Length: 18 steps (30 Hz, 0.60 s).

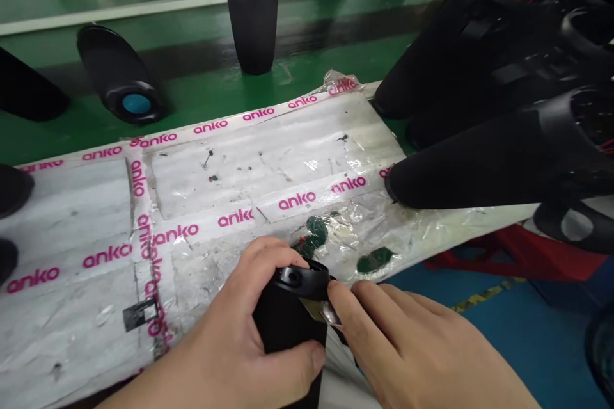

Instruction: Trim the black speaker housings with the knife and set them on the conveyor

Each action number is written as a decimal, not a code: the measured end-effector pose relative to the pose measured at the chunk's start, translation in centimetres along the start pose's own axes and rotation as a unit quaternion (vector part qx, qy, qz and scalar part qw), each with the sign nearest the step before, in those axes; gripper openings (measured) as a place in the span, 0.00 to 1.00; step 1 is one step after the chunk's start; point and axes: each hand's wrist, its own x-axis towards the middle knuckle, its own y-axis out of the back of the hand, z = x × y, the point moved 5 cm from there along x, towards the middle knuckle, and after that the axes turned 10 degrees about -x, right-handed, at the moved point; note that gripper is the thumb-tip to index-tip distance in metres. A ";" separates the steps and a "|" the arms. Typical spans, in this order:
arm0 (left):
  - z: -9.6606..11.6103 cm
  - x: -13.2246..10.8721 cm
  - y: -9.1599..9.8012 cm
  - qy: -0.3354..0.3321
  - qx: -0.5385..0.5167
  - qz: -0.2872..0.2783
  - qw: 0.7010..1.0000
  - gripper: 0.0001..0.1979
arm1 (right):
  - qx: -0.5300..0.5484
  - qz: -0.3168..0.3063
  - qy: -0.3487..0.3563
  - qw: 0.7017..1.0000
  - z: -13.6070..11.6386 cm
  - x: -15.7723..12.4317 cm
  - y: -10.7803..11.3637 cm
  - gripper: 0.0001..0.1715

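Right, the taped mat (268, 159) is lying ahead of me, black shells (470, 172) leaning over its right end; a wide elbow could be toppling them. The black housing (283, 319) is sitting at the mat's near edge, my left hand (235, 332) clamping round it. My right hand (403, 338) is pinching a metal piece (329, 313), likely a blade, beside the cap (311, 284); overpressing could be scratching plastic or cutting fingers.

Hands (240, 332) on a black cylinder (285, 326), anko-printed tape (297, 200) across pale sheeting (288, 143); more black cylinders (470, 169) at right
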 end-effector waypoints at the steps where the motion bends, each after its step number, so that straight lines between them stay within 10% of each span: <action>1: 0.2 0.1 0.0 0.000 0.000 0.007 1.000 0.26 | -0.004 0.001 -0.004 1.000 0.0 0.1 0.0 0.19; 18: 1.0 1.8 -1.3 -0.120 0.254 -0.003 0.960 0.31 | -0.022 -0.032 -0.047 0.998 1.6 1.0 -1.1 0.32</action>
